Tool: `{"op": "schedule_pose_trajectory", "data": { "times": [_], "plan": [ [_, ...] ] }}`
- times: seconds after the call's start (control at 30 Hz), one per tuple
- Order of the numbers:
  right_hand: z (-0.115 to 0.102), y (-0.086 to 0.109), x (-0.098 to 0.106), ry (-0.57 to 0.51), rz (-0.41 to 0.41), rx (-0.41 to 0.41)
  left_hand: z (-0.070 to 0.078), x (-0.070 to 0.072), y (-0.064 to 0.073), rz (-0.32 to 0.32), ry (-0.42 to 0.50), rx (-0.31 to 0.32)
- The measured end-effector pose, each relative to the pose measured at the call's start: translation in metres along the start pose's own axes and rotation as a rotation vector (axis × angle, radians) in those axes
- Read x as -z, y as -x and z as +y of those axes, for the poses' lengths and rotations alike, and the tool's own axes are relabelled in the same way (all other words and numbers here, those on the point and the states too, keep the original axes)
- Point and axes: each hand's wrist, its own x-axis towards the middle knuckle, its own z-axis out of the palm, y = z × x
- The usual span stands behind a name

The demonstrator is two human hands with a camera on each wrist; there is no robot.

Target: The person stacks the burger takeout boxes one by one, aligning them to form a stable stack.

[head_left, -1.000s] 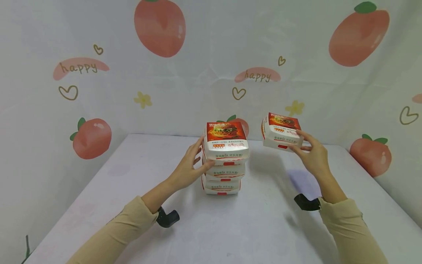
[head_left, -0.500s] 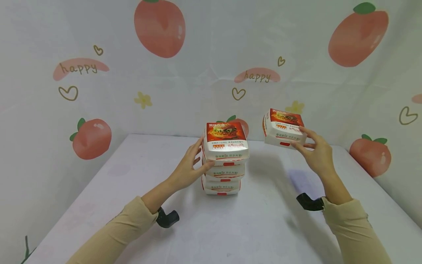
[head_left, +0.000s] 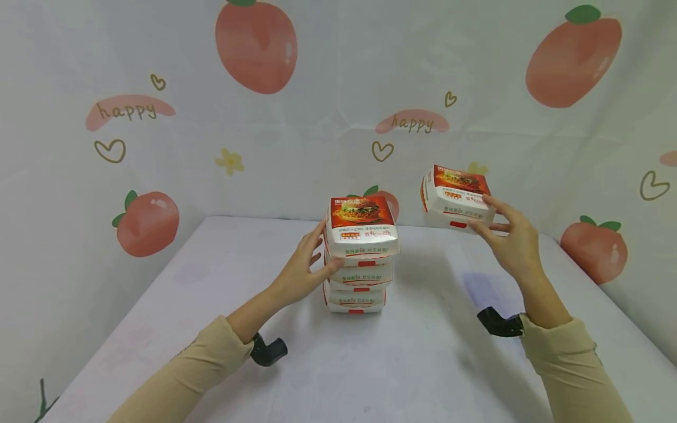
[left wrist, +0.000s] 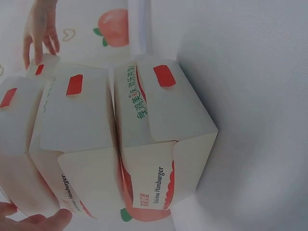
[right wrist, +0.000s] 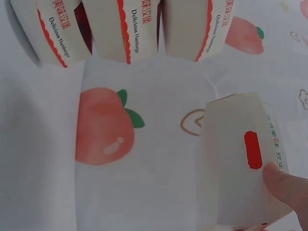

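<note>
Three white hamburger boxes stand stacked on the table, the top box (head_left: 362, 214) showing a burger picture on its red lid. Below it are the middle box (head_left: 367, 275) and the bottom box (head_left: 355, 301). My left hand (head_left: 298, 270) rests against the left of the stack, thumb at the top box's front corner and fingers along its side. Up in the air to the right, my right hand (head_left: 515, 247) grips a fourth-like matching hamburger box (head_left: 455, 197) by its right side. The right wrist view shows my thumb (right wrist: 284, 185) pressed on that box's front near a red tab.
A white table (head_left: 338, 370) carries the stack. Behind it hangs a pale cloth backdrop (head_left: 317, 153) printed with fruit, hearts and "happy". Black curved pieces, one at the left wrist (head_left: 268, 351) and one at the right wrist (head_left: 499, 323), stick out from the sleeves.
My right hand has raised its hamburger box higher and a little to the right. The left hand and the stack stay where they were.
</note>
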Motion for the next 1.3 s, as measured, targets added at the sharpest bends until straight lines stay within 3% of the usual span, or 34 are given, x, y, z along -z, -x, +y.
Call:
{"op": "schedule_pose_trajectory", "data": {
  "times": [1.3],
  "plan": [
    [-0.051, 0.004, 0.003, -0.076, 0.074, 0.183, 0.002, 0.001, 0.0, -0.007, 0.003, -0.001]
  ]
}}
